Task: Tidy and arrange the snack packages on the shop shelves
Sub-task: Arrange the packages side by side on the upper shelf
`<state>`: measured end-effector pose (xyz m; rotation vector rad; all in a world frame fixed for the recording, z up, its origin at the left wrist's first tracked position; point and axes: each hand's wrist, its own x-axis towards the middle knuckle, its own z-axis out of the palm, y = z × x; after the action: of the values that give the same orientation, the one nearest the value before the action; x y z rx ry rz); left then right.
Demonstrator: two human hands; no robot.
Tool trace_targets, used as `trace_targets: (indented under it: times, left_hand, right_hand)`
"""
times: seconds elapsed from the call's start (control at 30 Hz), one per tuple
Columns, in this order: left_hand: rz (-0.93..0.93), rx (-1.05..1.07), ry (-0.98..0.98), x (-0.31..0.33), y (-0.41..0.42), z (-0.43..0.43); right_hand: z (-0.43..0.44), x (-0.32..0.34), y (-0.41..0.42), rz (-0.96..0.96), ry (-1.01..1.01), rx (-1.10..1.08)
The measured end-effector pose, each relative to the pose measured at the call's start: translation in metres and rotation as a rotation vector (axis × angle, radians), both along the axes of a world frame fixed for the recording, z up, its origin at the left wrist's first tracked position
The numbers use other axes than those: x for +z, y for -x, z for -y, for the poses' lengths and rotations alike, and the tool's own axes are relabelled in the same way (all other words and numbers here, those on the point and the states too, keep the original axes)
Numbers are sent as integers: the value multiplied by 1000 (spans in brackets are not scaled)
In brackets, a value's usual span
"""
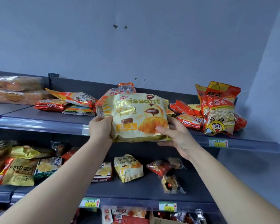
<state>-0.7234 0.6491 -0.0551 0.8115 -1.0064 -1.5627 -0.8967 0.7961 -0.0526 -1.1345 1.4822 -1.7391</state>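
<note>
Both hands hold one large pale-yellow croissant bag (139,117), and it stands upright with its printed front toward the camera. The left hand (101,126) grips the lower left edge of the bag, with the fingers curled round this edge. The right hand (176,136) takes the lower right corner: the thumb lies on the front of the bag and the other fingers go under and behind it. The bag is at the front edge of the top shelf (47,120), near the middle of it, and its lower border hangs before the shelf rail. I cannot tell if the bag touches the shelf.

Just behind the bag lies an orange bag (126,88), mostly hidden. To the left of it, on the same shelf, lie small red packets (50,105) and, further left, wrapped bread packs (14,89) in a pile of two. To the right, two red and yellow bags with a bee picture (220,113) stand leaning one against the other, with more red packets at their foot. A green price tag (218,142) sits on the rail under them.

On the middle shelf (144,188) lie a smaller croissant bag (128,167), some yellow bags (19,172) at the left and several small packets, all in no order.
</note>
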Motion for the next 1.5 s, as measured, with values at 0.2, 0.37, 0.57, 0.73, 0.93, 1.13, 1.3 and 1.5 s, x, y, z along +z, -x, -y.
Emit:
trace_targets:
  times: [0.2, 0.37, 0.57, 0.73, 0.93, 1.13, 1.3, 1.5]
  left_hand:
    - [212, -235, 314, 13, 54, -10]
    - [869, -44, 848, 3, 97, -9]
    - [1132, 69, 1058, 2, 144, 8]
    - [1317, 142, 1112, 4, 173, 19]
    - [1463, 202, 1027, -2, 187, 47]
    - [1400, 171, 931, 1, 201, 61]
    - [1373, 135, 898, -2, 199, 68]
    - [1409, 70, 856, 5, 186, 61]
  right_hand:
    - [13, 21, 49, 74, 109, -300]
    - [34, 23, 95, 106, 35, -315]
    - [53, 17, 141, -441, -288, -431]
    - [57, 21, 178, -882, -386, -667]
    - [62, 5, 211, -1295, -824, -662]
    - [63, 10, 207, -1441, -673, -845]
    - [58, 20, 214, -1327, -420, -1008]
    - [57, 49, 192, -1223, 167, -1116]
